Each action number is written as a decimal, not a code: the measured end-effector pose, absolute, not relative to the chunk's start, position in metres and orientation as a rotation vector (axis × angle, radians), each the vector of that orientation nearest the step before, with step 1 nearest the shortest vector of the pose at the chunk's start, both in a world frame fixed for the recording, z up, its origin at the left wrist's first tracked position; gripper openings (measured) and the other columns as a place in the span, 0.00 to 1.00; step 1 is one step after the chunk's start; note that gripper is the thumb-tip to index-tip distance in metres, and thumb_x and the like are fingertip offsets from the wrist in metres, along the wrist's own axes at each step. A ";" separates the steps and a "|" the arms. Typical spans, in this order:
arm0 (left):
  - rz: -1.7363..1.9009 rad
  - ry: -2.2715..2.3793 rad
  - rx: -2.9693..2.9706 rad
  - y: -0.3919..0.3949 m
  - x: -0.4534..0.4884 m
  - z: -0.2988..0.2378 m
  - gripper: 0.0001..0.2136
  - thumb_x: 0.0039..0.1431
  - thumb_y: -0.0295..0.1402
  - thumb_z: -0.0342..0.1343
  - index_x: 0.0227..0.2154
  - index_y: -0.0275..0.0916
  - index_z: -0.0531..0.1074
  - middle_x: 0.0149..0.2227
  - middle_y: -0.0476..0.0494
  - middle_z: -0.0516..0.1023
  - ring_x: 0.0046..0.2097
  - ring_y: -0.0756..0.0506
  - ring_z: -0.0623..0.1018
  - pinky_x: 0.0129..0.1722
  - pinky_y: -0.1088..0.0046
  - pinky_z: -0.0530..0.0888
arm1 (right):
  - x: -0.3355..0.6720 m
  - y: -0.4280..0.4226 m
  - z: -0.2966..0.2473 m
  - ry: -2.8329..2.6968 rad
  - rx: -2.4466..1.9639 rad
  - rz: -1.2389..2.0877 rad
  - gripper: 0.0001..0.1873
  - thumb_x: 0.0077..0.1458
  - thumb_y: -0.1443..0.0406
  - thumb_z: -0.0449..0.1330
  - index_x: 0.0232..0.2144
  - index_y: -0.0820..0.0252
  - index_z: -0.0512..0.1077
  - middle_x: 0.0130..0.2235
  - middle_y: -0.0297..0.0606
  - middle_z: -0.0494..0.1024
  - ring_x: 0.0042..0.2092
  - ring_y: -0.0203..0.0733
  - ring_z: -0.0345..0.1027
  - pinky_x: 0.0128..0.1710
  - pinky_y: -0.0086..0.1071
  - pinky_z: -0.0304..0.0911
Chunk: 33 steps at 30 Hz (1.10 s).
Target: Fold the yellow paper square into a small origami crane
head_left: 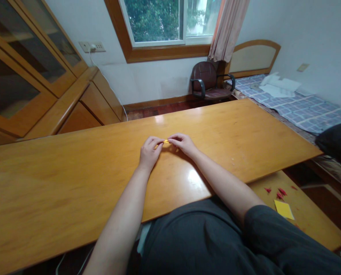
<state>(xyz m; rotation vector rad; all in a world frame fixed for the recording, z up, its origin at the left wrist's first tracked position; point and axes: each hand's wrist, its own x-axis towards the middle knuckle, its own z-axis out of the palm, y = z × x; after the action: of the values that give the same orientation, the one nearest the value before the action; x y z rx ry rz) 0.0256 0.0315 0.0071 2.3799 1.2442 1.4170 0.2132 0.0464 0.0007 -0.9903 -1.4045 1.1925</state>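
Between my two hands is a small folded piece of yellow paper, just above the wooden table. My left hand pinches its left end with thumb and fingertips. Its right end is pinched by my right hand. The fingers cover most of the paper, so its exact folded shape is hidden.
On a lower wooden surface at the right lie a yellow paper stack and several small red folded pieces. A brown armchair stands beyond the table. A bed and black bag are at the right.
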 end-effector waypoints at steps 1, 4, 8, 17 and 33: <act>1.414 1.256 2.366 0.032 0.025 0.007 0.06 0.61 0.30 0.56 0.37 0.41 0.77 0.36 0.46 0.76 0.40 0.48 0.76 0.42 0.71 0.73 | 0.213 0.046 0.002 -1.420 -0.993 1.171 0.18 0.46 0.54 0.66 0.32 0.63 0.78 0.28 0.35 0.76 0.28 0.33 0.64 0.28 0.27 0.60; 1.403 1.276 2.322 0.034 0.024 0.006 0.06 0.61 0.29 0.55 0.36 0.41 0.77 0.36 0.46 0.77 0.40 0.48 0.76 0.43 0.71 0.74 | 0.214 0.045 0.003 -1.469 -0.999 1.125 0.17 0.48 0.54 0.65 0.33 0.63 0.79 0.30 0.36 0.76 0.29 0.33 0.65 0.28 0.27 0.60; 1.403 1.231 2.282 0.035 0.023 0.006 0.06 0.61 0.30 0.55 0.36 0.41 0.77 0.36 0.45 0.77 0.41 0.48 0.77 0.43 0.71 0.74 | 0.216 0.046 0.001 -1.482 -1.007 1.103 0.16 0.49 0.55 0.65 0.33 0.61 0.79 0.30 0.35 0.75 0.29 0.33 0.64 0.28 0.27 0.60; 1.332 1.238 2.267 0.036 0.023 0.004 0.06 0.61 0.30 0.55 0.35 0.40 0.77 0.36 0.45 0.77 0.40 0.48 0.76 0.42 0.71 0.73 | 0.216 0.049 0.000 -1.541 -1.009 1.054 0.12 0.50 0.57 0.65 0.32 0.60 0.80 0.32 0.36 0.77 0.34 0.36 0.67 0.36 0.29 0.61; 1.368 1.208 2.175 0.035 0.024 0.005 0.06 0.60 0.29 0.55 0.34 0.40 0.78 0.36 0.45 0.78 0.40 0.48 0.77 0.41 0.70 0.75 | 0.216 0.049 -0.001 -1.580 -1.026 1.055 0.12 0.50 0.57 0.65 0.32 0.59 0.80 0.31 0.35 0.76 0.34 0.36 0.67 0.34 0.29 0.60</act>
<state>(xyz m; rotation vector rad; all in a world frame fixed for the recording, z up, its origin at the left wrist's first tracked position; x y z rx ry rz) 0.0243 0.0347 0.0054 2.1752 1.2084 1.3684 0.2163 0.0494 -0.0012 -1.0263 -1.5797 1.0550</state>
